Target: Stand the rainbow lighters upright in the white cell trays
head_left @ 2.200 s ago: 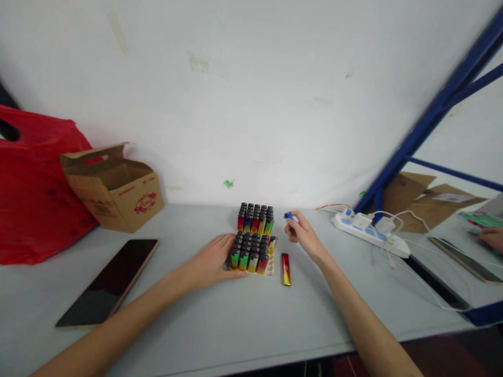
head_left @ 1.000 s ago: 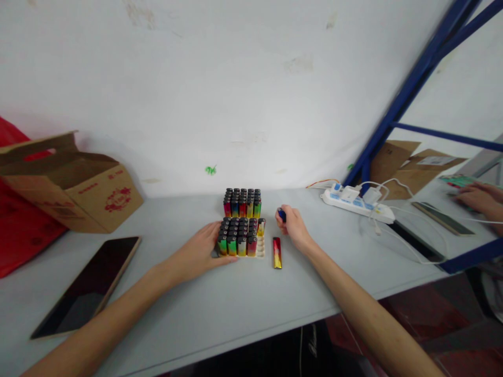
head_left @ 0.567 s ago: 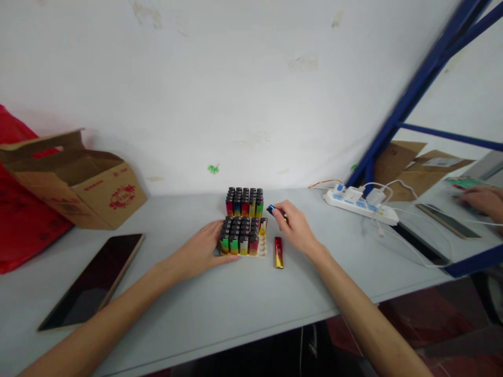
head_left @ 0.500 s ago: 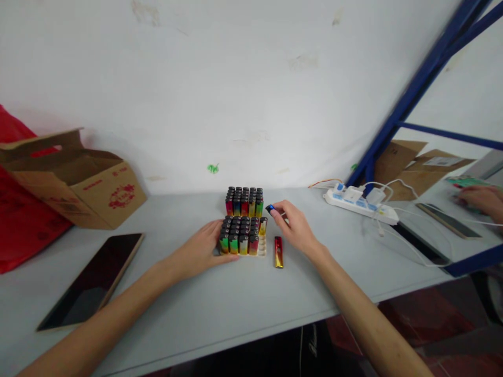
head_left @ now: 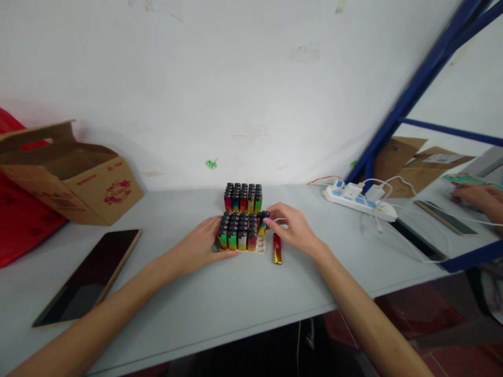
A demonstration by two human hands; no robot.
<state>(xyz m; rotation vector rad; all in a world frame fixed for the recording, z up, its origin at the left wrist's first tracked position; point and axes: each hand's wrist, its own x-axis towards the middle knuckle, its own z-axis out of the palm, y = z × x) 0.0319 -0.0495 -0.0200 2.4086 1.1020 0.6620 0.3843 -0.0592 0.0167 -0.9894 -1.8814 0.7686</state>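
My left hand (head_left: 202, 243) is wrapped round the left side of a pale tray (head_left: 260, 249) packed with upright black-topped lighters (head_left: 238, 230). Between the thumb and fingers of my right hand (head_left: 291, 226), a blue and yellow lighter (head_left: 262, 224) stands upright at the tray's right column. Empty slots show in front of it. A red and gold lighter (head_left: 277, 249) lies on the table, just right of the tray. Behind the tray stands a second block of upright lighters (head_left: 243, 198) in several colours.
An open cardboard box (head_left: 106, 191) and a red bag (head_left: 27, 230) are at the left, behind a dark tablet (head_left: 90, 277). At right are a power strip (head_left: 357, 201) with cables, a blue frame (head_left: 396, 118) and another person's hand (head_left: 473, 196).
My right hand has moved left and brought its lighter from beside the tray to the right column. My left hand keeps its hold. The view has shifted slightly.
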